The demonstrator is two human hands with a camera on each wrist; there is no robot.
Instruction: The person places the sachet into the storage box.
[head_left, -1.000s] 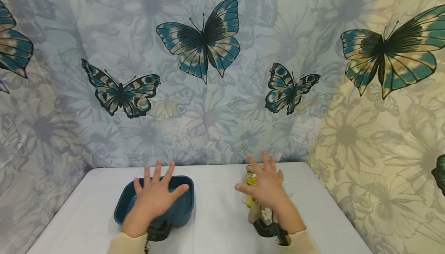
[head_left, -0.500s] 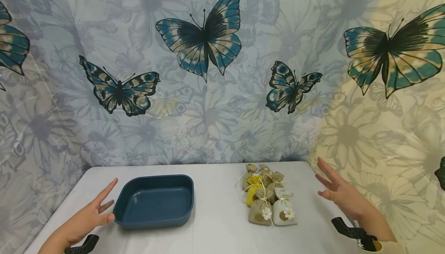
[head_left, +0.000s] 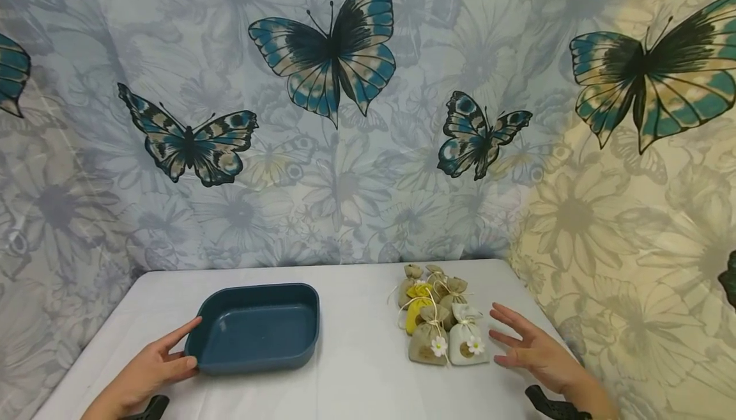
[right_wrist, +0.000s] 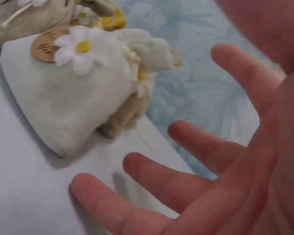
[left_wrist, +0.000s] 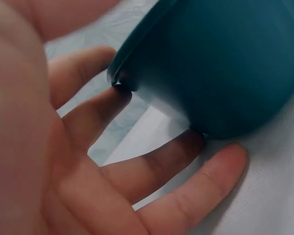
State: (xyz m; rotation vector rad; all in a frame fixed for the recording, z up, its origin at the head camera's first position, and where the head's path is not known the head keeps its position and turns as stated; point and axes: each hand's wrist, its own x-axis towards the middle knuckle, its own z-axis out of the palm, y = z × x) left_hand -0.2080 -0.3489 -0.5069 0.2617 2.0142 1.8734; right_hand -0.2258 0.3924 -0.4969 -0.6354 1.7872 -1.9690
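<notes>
At the left of the head view, my left hand point(head_left: 144, 369) touches the left end of a dark blue rectangular tub point(head_left: 253, 364). Close up in the left wrist view, its fairly straight, spread fingers point(left_wrist: 171, 166) meet the tub's outer wall point(left_wrist: 220, 73). My right hand point(head_left: 540, 353) is held just right of a cluster of small drawstring sachets, fingers spread and apart from them. Nearest to it is a white sachet point(head_left: 467, 343) with a daisy. A beige sachet point(head_left: 425, 343) and a yellow one point(head_left: 416, 318) are beside it, with several beige ones partly hidden behind.
A white cloth-covered table point(head_left: 356, 343) bears the tub and the sachets. Behind and on both sides hangs a floral fabric point(head_left: 345, 196) with printed butterflies. Black wrist mounts point(head_left: 552, 404) show by both wrists.
Both hands, first raised over the tub and sachets, have swung outward to the sides. The left has since come in against the tub, and the right has come in nearer the sachets.
</notes>
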